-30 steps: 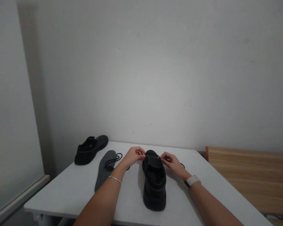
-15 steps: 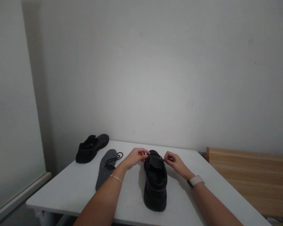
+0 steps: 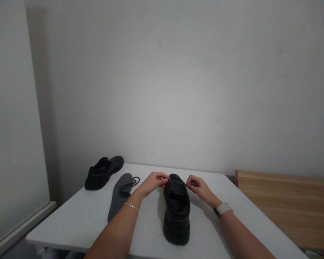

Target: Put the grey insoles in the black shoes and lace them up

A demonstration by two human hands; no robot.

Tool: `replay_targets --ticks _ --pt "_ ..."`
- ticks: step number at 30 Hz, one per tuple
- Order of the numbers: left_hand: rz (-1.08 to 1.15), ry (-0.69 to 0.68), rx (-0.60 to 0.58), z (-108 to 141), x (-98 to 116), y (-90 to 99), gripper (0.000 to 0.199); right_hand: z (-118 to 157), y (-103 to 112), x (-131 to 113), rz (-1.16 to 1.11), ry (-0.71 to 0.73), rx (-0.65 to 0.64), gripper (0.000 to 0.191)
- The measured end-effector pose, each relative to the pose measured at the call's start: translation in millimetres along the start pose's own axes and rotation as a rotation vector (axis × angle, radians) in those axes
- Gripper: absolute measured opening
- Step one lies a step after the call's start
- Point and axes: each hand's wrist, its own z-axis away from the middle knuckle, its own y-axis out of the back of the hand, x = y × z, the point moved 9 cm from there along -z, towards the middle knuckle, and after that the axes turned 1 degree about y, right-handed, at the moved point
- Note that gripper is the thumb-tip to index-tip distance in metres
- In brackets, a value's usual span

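A black shoe stands on the white table with its heel toward me and its tongue showing. My left hand is at the left eyelet edge, thumb and fingers pinched on what looks like the dark shoelace. On the other side, my right hand pinches a thin dark lace end close to the right eyelet edge. The fingertips partly hide the lace. Left of my left forearm lies a grey insole with a loose black shoelace on top.
A second black shoe rests at the table's far left corner, toe pointing away. The white table meets a plain wall at the back. A wooden panel stands beyond the right edge.
The view has shifted slightly. Both hands keep their pinch beside the shoe, and the right fingertips are a little closer to its edge.
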Motion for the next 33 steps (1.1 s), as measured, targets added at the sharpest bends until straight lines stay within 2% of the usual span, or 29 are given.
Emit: replay_targets --ticks 10,21,24,29,33 --pt "0.105 0.027 -0.043 1 -4 -1.9 0.036 -1 0 5 0.038 0.029 0.006 0.012" --pt "-0.012 -0.016 -0.004 -2 -3 -2.5 0.037 -2 1 11 0.024 0.03 0.012 0.007" --pt "-0.075 -0.052 0.022 -3 -2 1.3 0.034 -2 0 10 0.002 0.039 -0.005 0.007" --pt "-0.333 -0.164 0.119 1 10 10.4 0.028 0 -1 3 -0.029 0.057 -0.023 0.009" --pt "-0.401 -0.225 0.088 4 21 2.9 0.026 1 -1 -1 -0.028 0.057 -0.013 0.009"
